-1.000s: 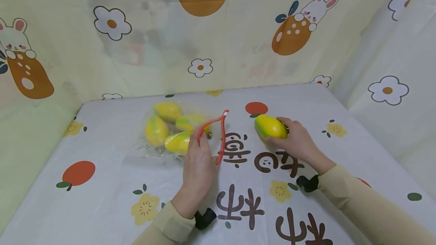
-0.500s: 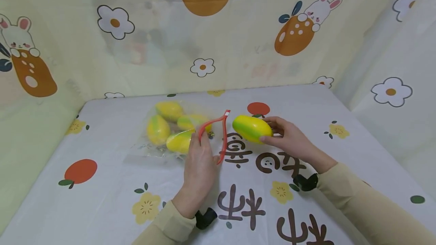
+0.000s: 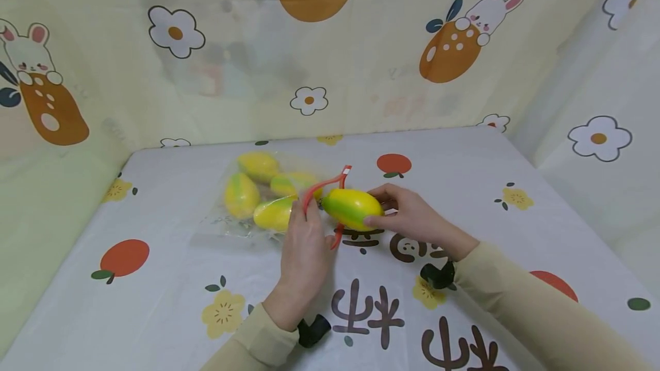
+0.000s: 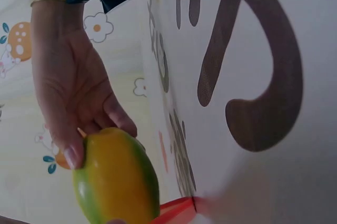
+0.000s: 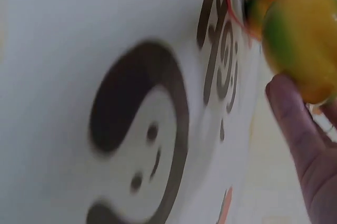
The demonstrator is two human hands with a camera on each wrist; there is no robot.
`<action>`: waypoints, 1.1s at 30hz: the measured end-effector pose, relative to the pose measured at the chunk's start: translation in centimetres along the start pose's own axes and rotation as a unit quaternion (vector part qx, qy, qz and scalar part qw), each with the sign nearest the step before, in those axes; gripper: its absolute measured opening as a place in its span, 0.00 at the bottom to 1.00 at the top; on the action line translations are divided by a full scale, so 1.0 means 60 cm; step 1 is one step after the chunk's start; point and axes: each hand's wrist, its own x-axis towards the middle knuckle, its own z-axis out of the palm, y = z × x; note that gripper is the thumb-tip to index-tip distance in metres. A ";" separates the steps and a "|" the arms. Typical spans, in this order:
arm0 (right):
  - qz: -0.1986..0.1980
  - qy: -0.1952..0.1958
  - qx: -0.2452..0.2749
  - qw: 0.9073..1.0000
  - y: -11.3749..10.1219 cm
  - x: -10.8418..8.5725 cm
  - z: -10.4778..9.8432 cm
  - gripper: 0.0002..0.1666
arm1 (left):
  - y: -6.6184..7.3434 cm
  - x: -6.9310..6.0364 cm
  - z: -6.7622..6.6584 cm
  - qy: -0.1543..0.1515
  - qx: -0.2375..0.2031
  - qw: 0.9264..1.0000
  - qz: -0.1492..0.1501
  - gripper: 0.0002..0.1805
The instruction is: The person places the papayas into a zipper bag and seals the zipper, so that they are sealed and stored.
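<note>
My right hand grips a yellow-green mango, thumb on the near side and fingers behind. It holds the mango in front of the open mouth of a clear plastic bag. My left hand holds the bag's mouth by its red rim, which it props apart. Inside the bag lie several more mangoes. In the left wrist view the held mango is close to the red rim. The right wrist view has the held mango beside the bagged ones.
A white tablecloth printed with fruit, flowers and dark characters covers the table. Patterned cloth walls rise at the back and on both sides. Dark straps sit at both wrists.
My right hand has brought the mango leftward from the right of the bag to its red-rimmed mouth. The left hand keeps its hold on the bag, nearly unmoved.
</note>
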 end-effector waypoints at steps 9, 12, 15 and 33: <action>0.017 -0.004 -0.034 0.999 -0.013 0.014 0.026 0.33 | -0.001 0.001 0.002 0.001 -0.005 1.000 0.005 0.42; 0.038 0.009 -0.040 0.998 -0.019 0.015 0.030 0.33 | 0.000 0.001 0.002 0.004 -0.007 1.000 0.008 0.41; 0.056 0.025 -0.051 0.997 -0.025 0.016 0.035 0.34 | -0.001 0.000 0.002 0.011 0.001 1.000 0.017 0.41; 0.108 0.073 -0.061 0.990 -0.063 0.035 0.065 0.31 | -0.002 -0.005 0.017 0.045 0.027 0.998 0.046 0.38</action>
